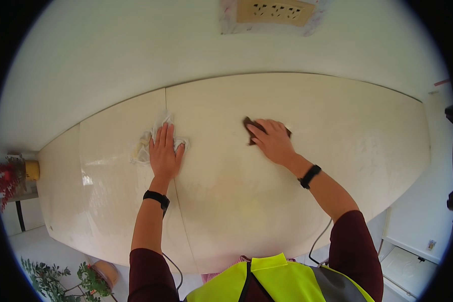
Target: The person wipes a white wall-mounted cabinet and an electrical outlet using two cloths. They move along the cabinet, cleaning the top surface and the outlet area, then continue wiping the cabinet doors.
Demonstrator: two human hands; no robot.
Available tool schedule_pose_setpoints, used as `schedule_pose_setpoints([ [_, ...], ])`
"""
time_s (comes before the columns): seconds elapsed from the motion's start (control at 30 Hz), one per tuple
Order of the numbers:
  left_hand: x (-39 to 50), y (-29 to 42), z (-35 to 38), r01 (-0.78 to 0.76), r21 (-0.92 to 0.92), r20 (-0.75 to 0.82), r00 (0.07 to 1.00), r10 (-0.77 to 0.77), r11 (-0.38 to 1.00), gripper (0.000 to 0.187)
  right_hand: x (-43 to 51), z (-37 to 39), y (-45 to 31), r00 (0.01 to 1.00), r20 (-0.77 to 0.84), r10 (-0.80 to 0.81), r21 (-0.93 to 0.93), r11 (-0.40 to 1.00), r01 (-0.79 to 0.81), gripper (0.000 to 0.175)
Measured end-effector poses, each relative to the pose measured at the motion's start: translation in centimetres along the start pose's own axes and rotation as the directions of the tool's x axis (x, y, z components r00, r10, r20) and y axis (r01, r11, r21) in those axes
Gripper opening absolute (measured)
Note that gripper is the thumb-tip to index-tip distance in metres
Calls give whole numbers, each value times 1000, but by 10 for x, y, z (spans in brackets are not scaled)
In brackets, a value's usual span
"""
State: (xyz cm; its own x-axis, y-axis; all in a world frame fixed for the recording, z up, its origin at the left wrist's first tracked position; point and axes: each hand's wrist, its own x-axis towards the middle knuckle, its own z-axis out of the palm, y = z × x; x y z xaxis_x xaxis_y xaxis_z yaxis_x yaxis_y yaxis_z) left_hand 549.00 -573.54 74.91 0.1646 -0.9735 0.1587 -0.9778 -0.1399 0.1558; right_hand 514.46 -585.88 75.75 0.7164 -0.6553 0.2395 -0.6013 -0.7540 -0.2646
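Note:
A wide cream table with a seam left of its middle lies before me. My left hand rests flat, fingers pointing away, on a crumpled, thin whitish plastic bag or sheet beside the seam. Something yellowish shows in its left part. To the right, my right hand is curled over a dark brown cloth and presses it on the tabletop. The cloth sticks out on both sides of the fingers; its middle is hidden under the hand.
A pale wall with a beige socket panel runs along the table's far edge. At the far left stand a yellow pot and a red-leaved plant. A potted green plant is below left. A white cabinet stands at lower right.

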Motion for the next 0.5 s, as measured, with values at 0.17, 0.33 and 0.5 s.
schedule_pose_setpoints([
  [0.17, -1, -2, 3, -41, 9, 1, 999, 41, 999, 65, -63, -36, 65, 864, -135, 486, -108, 859, -500, 38],
  [0.33, 21, 38, 11, -80, 27, 81, 994, 78, 996, 68, -83, -36, 84, 837, -222, 501, -244, 802, -545, 37],
  [0.5, 71, 162, 33, -382, -112, 178, 901, 397, 917, 69, -81, -35, 79, 823, -195, 534, -250, 784, -568, 37],
])
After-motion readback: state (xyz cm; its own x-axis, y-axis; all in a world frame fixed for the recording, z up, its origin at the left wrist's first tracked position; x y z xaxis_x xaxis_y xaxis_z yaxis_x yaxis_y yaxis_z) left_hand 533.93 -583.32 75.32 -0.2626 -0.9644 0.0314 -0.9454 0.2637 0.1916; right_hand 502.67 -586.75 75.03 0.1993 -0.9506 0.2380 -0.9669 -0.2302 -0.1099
